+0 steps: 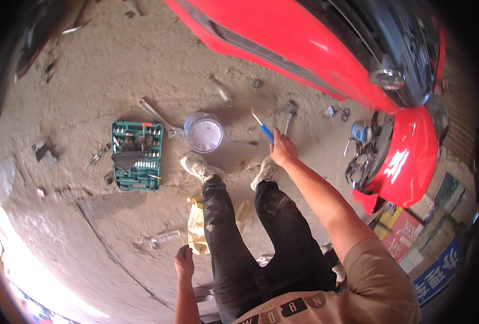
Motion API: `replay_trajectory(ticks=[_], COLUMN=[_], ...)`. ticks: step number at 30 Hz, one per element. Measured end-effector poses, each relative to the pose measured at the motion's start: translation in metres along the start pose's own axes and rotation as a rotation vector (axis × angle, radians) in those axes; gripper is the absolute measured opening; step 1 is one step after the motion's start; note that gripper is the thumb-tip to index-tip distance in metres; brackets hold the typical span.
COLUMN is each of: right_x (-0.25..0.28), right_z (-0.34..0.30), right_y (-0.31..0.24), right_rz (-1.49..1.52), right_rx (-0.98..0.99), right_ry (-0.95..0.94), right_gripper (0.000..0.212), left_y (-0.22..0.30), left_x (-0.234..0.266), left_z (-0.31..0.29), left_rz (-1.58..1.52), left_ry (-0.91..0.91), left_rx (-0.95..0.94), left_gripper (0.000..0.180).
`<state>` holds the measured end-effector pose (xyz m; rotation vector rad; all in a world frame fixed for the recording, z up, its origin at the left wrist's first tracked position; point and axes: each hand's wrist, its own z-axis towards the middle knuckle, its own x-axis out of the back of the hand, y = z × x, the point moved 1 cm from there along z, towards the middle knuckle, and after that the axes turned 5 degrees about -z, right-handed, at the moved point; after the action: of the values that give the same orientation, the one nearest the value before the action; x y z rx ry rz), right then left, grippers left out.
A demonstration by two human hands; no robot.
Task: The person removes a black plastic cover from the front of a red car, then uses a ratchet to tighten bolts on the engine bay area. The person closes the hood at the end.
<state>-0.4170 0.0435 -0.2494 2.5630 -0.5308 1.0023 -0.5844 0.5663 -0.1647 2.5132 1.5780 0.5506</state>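
My right hand [283, 150] is stretched out in front of my right foot. Its fingers are closed round the blue handle of a slim tool [266, 131], possibly a screwdriver, whose thin pale tip points away to the far left. Beyond that hand a hammer [290, 112] lies on the ground. Low beside my left leg hangs my left hand [183, 265], its fingers curled. Something dark shows at its fingertips, too small to make out. A round tub [203, 120] with a pale inside stands ahead of my feet, and a large adjustable wrench [154, 113] lies against it.
A green socket set case [160, 146] is open at the left. Red car bodywork [293, 38] fills the far right; a detached red panel [412, 156] lies at the right near a blue can [361, 132]. A yellow bag [197, 229] and plastic bottle [167, 236] are by my left leg.
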Motion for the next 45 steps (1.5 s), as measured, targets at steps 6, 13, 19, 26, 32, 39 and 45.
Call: replay_trajectory(ticks=[6,13,19,26,32,39,45], right_x=[-0.099,-0.162,-0.2,-0.267,-0.304,-0.3,-0.255], right_z=[-0.05,-0.096,-0.118,-0.165,-0.201,-0.203,-0.168], right_y=[0.114,0.172,0.242,0.397,0.446,0.411,0.41], right_rz=[0.075,0.398,0.681,0.779,0.818,0.833,0.827], right_rx=[-0.158,-0.151,-0.141,-0.386,-0.51,-0.376,-0.372], right_ry=[-0.188,-0.344,-0.259,-0.286,-0.304,-0.383,-0.371], right_gripper=[0.068,0.061,0.059,0.046,0.045,0.044,0.049], left_y=[0.066,0.073,0.065,0.123,0.16,0.152,0.153], left_x=[-0.026,-0.074,-0.149,-0.32,-0.402,-0.34,-0.241], left_z=[0.014,0.007,0.001,-0.055,-0.097,-0.065,-0.029], left_rz=[0.033,0.244,0.383,0.457,0.657,0.585,0.554], left_ry=[-0.026,-0.024,-0.044,-0.262,-0.37,-0.194,-0.064], left_rx=[-0.082,-0.198,-0.308,-0.414,-0.444,-0.543,-0.389], left_gripper=[0.036,0.033,0.032,0.029,0.03,0.03,0.028])
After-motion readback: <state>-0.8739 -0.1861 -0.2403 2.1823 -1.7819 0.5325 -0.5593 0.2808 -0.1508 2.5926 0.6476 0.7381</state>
